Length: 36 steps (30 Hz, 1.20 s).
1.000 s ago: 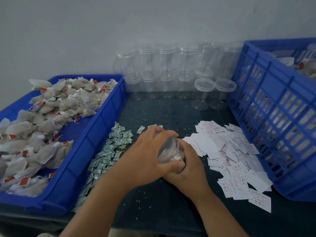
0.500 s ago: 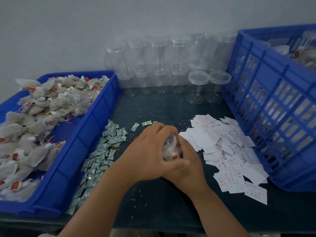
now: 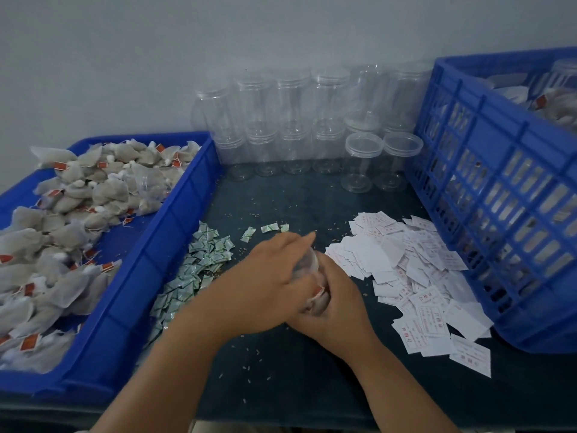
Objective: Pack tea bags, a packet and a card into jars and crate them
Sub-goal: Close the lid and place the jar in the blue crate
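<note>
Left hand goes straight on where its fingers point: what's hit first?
Probably the front lidded jars beside the crate; the left hand points far-right, just clearing the card pile. Depth is unclear.
</note>
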Tool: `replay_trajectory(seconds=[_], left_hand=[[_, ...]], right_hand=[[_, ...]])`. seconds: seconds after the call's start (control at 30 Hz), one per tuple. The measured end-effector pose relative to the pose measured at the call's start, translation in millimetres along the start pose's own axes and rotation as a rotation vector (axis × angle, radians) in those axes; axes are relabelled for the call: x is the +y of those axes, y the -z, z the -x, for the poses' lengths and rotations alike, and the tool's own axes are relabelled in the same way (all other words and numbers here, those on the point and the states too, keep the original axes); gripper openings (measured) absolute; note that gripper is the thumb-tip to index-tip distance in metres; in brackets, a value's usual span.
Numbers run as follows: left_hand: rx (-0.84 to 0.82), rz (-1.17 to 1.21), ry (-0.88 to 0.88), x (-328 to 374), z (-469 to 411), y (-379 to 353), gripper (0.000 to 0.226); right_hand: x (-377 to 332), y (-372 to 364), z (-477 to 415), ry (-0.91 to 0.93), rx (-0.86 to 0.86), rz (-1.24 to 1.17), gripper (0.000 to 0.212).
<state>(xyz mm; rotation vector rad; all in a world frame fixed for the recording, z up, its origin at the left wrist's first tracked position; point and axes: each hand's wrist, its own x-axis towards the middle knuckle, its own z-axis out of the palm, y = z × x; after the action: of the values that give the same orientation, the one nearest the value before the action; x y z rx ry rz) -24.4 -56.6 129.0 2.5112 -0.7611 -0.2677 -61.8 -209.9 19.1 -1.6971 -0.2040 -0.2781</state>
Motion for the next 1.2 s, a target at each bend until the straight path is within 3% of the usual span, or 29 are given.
replay_trajectory(seconds=[0.07, 0.13, 0.2, 0.27, 0.33, 0.4, 0.47, 0.53, 0.67, 0.87, 1.07, 1.2], left_hand=[[0.189, -0.055, 0.001, 16.0, 1.1, -12.8, 0.050], [0.288, -0.006, -0.133, 22.9, 2.5, -16.5, 0.040], [0.171, 0.210, -0.300, 14.1, 1.2, -11.2, 0.022], [0.109, 0.306, -0.378, 0.6, -0.1, -1.8, 0.018], [0.218, 0.212, -0.326, -6.6, -2.7, -0.1, 0.033], [0.309, 0.140, -0.156, -3.8, -3.6, -5.1, 0.049], [0.250, 0.137, 0.043, 5.8, -5.3, -13.9, 0.068], [0.253, 0.055, 0.155, 14.3, -9.3, -23.7, 0.076], [0.408, 0.128, 0.100, 18.3, -14.4, -27.6, 0.023], [0.320, 0.194, -0.045, 7.2, -16.8, -22.3, 0.013], [0.330, 0.335, -0.239, -10.7, -13.0, -19.5, 0.029], [0.461, 0.649, -0.022, -15.0, -1.2, -32.4, 0.063]], right_hand=[[1.3, 2.6, -0.7, -0.002, -0.023, 0.040, 0.050], [3.7, 9.8, 0.4, -0.063, -0.133, -0.069, 0.032], [7.0, 15.5, 3.0, -0.065, -0.201, -0.143, 0.025], [5.9, 14.5, 3.6, -0.083, -0.147, -0.163, 0.034], [-1.0, 8.5, 2.4, -0.102, -0.039, -0.163, 0.044], [-0.5, 2.5, 1.6, -0.058, 0.056, -0.082, 0.051], [0.9, 0.1, 0.2, 0.009, 0.115, 0.137, 0.052], [3.3, -1.3, -1.3, 0.021, 0.078, 0.205, 0.054], [8.0, 4.5, -0.1, -0.040, 0.078, 0.021, 0.051], [11.9, 5.9, -3.2, -0.165, 0.015, -0.106, 0.043], [6.1, 3.7, -2.6, -0.175, 0.028, -0.111, 0.046], [-8.7, 6.1, -8.5, -0.197, 0.163, -0.285, 0.066]])
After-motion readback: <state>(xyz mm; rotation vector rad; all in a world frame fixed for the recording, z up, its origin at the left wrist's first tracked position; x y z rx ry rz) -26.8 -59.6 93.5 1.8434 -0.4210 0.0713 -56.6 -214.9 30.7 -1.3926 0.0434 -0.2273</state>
